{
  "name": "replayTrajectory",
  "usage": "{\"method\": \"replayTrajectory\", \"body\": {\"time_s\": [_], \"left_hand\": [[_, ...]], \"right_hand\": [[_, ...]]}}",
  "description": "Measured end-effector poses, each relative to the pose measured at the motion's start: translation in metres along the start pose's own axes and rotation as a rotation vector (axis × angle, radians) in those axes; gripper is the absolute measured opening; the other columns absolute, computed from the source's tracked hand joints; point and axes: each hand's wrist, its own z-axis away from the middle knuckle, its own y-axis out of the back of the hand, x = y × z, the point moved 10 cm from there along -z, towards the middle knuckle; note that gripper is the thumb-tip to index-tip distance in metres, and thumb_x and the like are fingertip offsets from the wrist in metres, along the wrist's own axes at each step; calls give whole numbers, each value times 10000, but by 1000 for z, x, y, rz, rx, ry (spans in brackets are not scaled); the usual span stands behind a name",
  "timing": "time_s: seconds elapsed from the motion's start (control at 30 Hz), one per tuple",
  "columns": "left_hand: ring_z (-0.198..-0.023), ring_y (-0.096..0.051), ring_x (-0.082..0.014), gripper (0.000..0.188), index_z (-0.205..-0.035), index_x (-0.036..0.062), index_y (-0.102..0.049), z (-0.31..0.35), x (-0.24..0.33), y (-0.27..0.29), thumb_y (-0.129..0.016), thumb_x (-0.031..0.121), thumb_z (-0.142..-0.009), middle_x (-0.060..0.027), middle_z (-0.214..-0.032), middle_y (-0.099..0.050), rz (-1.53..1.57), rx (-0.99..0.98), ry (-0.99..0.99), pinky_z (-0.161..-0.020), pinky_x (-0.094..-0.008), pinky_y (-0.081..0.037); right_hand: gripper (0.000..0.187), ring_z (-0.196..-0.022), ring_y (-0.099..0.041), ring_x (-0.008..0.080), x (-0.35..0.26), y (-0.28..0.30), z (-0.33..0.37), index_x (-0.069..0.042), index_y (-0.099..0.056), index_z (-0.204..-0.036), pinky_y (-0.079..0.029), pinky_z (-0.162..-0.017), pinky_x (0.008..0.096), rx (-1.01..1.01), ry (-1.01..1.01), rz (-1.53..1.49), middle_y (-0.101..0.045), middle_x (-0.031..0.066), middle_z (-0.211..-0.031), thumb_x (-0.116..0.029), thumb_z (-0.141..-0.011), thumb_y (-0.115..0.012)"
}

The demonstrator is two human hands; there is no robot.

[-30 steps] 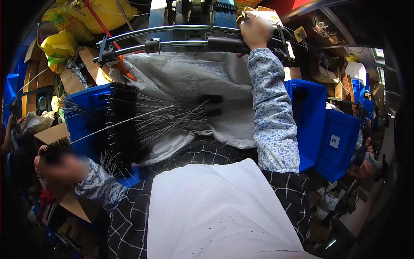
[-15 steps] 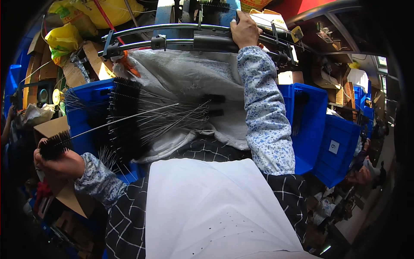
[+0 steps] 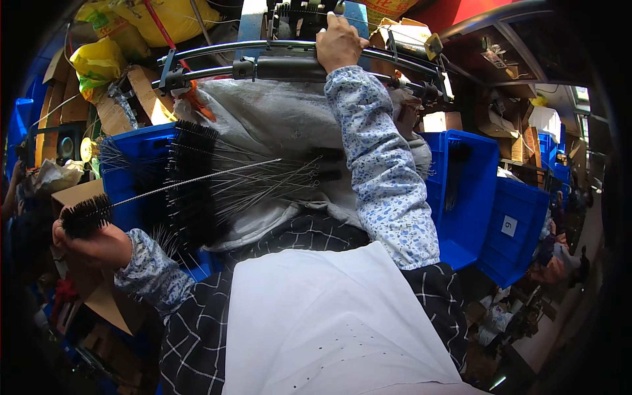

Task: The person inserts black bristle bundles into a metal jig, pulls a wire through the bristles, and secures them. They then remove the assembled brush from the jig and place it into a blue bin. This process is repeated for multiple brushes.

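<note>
My left hand [image 3: 99, 249] is closed round the bristled end of a black wire brush [image 3: 87, 216]. Its twisted wire stem points right, above a pile of similar brushes [image 3: 194, 178] whose looped stems fan across the white sacking [image 3: 263, 118] on my lap. At the top, my right hand [image 3: 339, 43] grips the sliding carriage of a rail machine [image 3: 283, 45], beside a dark cylindrical sleeve [image 3: 289, 68] on the lower rod. The palm hides exactly what the fingers close on.
A blue bin [image 3: 135, 141] is at the left under the brushes. More blue bins [image 3: 471, 197] stand at the right. Yellow bags [image 3: 99, 62] and cardboard pieces [image 3: 112, 115] crowd the upper left. An orange-handled tool [image 3: 197, 102] lies below the rails.
My right hand has moved left along the rails, and the dark sleeve has shifted left with it. The brush in my left hand has moved slightly right.
</note>
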Motion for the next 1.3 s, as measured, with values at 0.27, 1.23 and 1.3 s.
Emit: {"method": "replayTrajectory", "body": {"time_s": [0.27,1.23,1.3], "left_hand": [[-839,-556,-320,323,-1027,-26,-451,-8,20,1,-603,51,-752,-170,-920,-551,52,4,-1,-742,-387,-453],[-797,-563,-129,179,-964,-3,-397,49,185,-99,-374,166,-910,-76,-878,-499,1888,-886,963,-691,-270,-513],[-783,-536,-108,183,-965,3,-399,57,204,-89,-377,177,-911,-62,-850,-486,1864,-931,888,-698,-245,-497]], "right_hand": [[376,-945,-538,249,12,3,-1,-90,-528,-1106,-349,-784,465,35,36,-16,-559,80,-1039,-223,-755,-548],[258,-849,-551,277,-28,89,137,-20,-518,-1038,-440,-728,339,-823,558,-523,-580,153,-885,-205,-874,-443],[246,-762,-561,311,-68,70,160,-21,-517,-998,-437,-673,367,-987,302,-864,-582,160,-787,-218,-875,-435]]}}
